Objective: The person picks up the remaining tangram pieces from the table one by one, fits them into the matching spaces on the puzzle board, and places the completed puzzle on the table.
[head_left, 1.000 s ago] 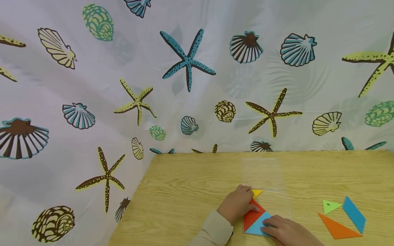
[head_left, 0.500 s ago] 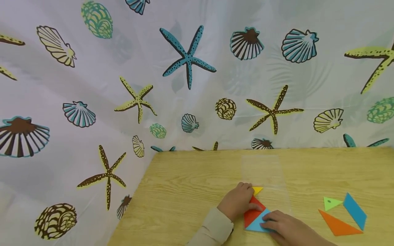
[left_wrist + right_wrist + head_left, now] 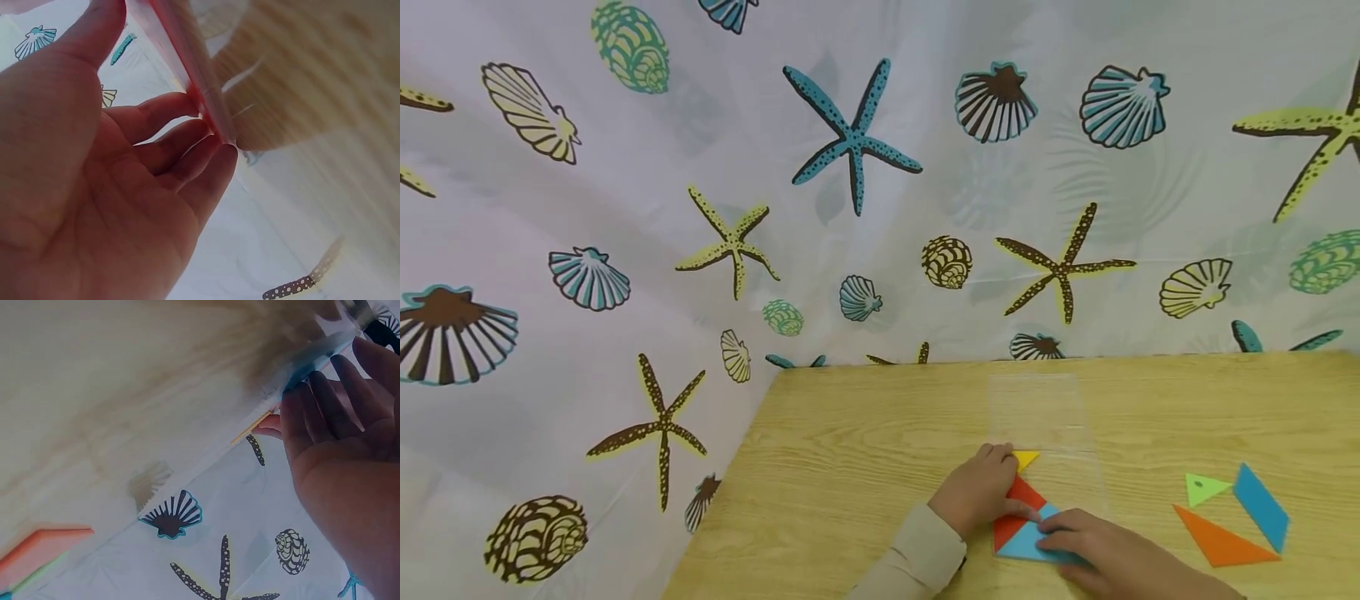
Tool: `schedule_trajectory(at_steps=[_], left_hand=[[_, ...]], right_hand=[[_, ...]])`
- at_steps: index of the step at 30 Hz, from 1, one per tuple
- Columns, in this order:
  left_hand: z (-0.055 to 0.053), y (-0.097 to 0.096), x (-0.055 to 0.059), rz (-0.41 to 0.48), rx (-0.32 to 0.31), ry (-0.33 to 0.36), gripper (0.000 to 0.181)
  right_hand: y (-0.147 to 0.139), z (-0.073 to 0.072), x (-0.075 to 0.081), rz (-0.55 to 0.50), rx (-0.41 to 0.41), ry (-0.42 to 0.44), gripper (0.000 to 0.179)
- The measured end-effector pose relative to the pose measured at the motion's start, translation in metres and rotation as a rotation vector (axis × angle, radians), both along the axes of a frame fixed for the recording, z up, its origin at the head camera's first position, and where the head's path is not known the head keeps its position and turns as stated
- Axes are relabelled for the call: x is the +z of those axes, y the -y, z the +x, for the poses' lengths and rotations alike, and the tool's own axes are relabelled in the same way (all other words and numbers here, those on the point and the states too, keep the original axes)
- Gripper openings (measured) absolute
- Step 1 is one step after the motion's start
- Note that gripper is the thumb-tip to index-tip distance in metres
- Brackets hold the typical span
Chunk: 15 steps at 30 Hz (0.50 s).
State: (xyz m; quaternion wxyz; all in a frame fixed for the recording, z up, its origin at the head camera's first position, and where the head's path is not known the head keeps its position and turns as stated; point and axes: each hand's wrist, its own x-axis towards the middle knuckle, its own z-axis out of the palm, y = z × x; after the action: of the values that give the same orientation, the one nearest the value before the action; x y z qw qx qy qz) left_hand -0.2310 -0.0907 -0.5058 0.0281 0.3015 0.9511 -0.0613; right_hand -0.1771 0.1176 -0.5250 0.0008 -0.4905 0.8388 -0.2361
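A red triangle (image 3: 1006, 532) and a light blue triangle (image 3: 1024, 547) lie edge to edge on the table in the head view. A small yellow triangle (image 3: 1026, 460) sits just beyond the red one. My left hand (image 3: 973, 493) rests over the red triangle's left side, its thumb reaching across toward the blue one. In the left wrist view the fingertips (image 3: 222, 150) touch the red edge. My right hand (image 3: 1093, 546) presses its fingertips on the light blue triangle's right part, close to the left thumb. Both hands cover parts of the pieces.
At the right lie a green triangle (image 3: 1207, 489) with a dark spot, an orange triangle (image 3: 1225, 537) and a blue parallelogram (image 3: 1261, 508). A clear plastic sheet (image 3: 1037, 408) lies behind the hands on the wooden table (image 3: 850, 467). A shell-printed curtain (image 3: 880, 242) borders the table.
My left thumb has slid right, onto the seam between the red and light blue triangles. The right hand has shifted slightly and its forearm reaches further in. The camera view has tilted a little.
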Motion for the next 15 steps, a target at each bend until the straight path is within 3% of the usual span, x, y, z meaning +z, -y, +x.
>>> schedule_trajectory(at_steps=[7, 15], left_hand=[[-0.001, -0.001, 0.001, 0.028, 0.022, 0.041, 0.078], [0.000, -0.001, -0.002, 0.046, 0.031, 0.050, 0.078]], right_hand=[[-0.014, 0.001, 0.011, 0.025, -0.061, 0.149, 0.028], [-0.051, 0.004, 0.010, -0.008, -0.151, 0.083, 0.019]])
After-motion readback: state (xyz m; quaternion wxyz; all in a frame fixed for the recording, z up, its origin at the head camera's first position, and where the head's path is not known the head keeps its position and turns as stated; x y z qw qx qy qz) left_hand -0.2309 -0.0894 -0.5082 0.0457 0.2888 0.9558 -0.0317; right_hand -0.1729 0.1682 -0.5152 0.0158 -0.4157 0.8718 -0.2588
